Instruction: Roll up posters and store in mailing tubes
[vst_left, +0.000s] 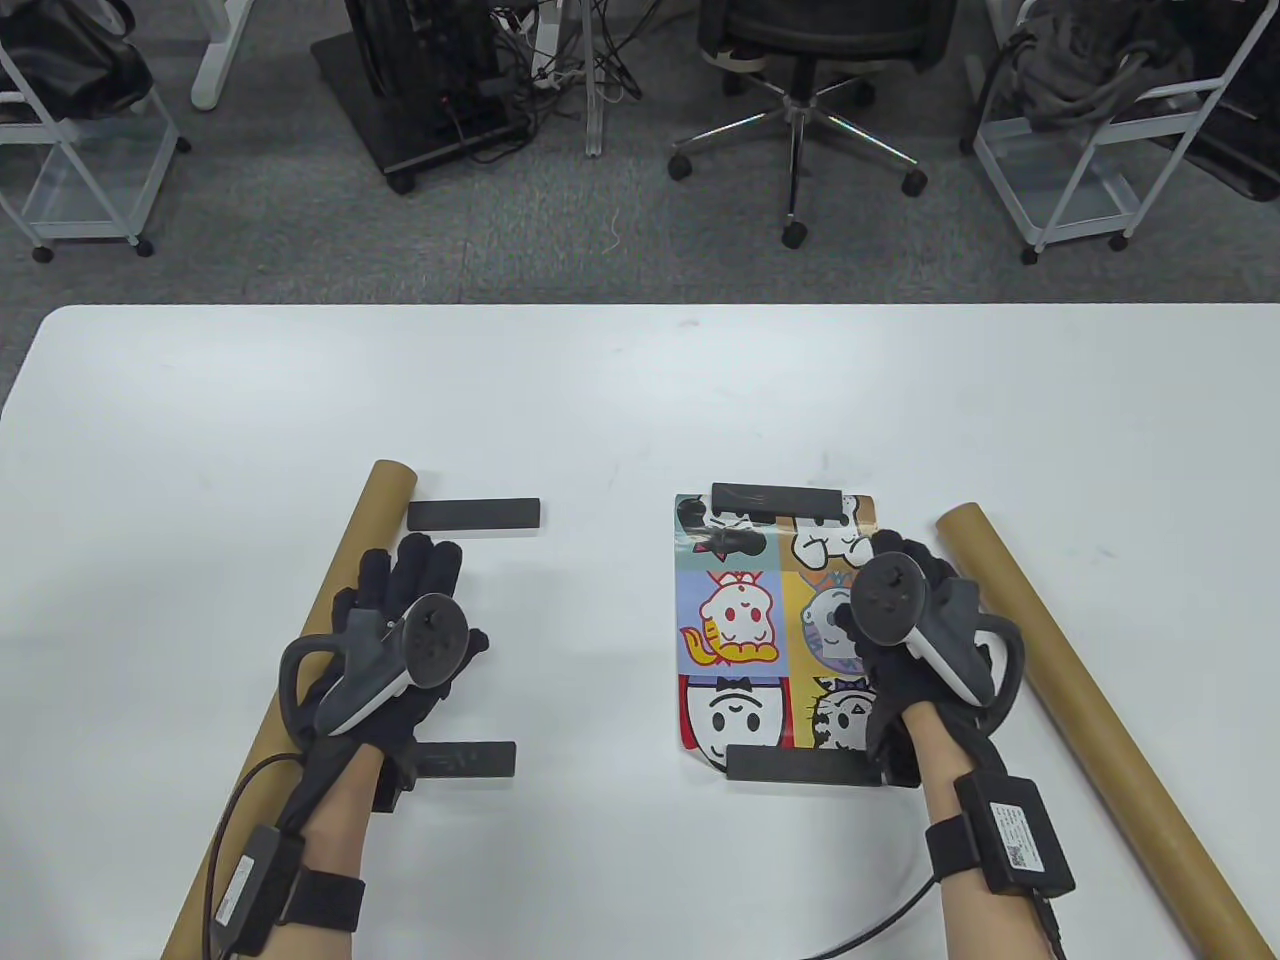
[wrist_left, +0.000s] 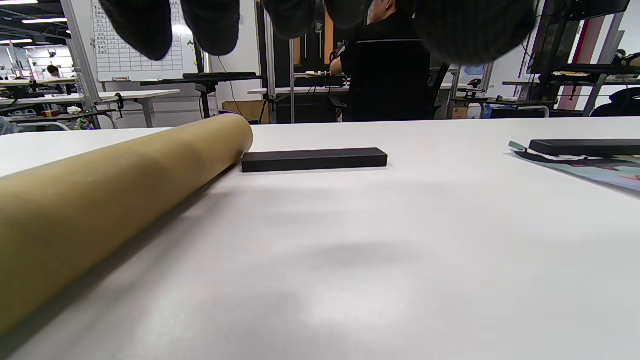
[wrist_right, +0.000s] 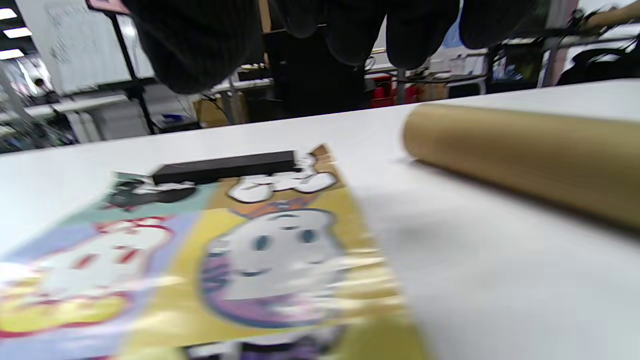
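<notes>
Two gloved hands are hovering over a white table (vst_left: 620, 400) that is holding one flat poster and two mailing tubes.

From the table view, the left hand (vst_left: 400, 640) is spreading relaxed fingers, gripping nothing, beside the left tube (vst_left: 300, 690), between two black bars (vst_left: 474, 515) (vst_left: 465, 760); the right hand (vst_left: 920, 640) is reaching over the poster's (vst_left: 740, 620) right edge, fingers loose, with the right tube (vst_left: 1090, 720) lying diagonally beside it. Two more bars (vst_left: 775, 496) (vst_left: 800, 765) are weighing down the poster's far and near ends. From the left wrist view, fingertips (wrist_left: 145, 25) are hanging above the table, the tube (wrist_left: 110, 195) touching a bar (wrist_left: 314, 159). From the right wrist view, blurred fingers (wrist_right: 200, 45) are hanging above the poster (wrist_right: 240, 250), holding nothing, the tube (wrist_right: 525, 150) just beside it.
</notes>
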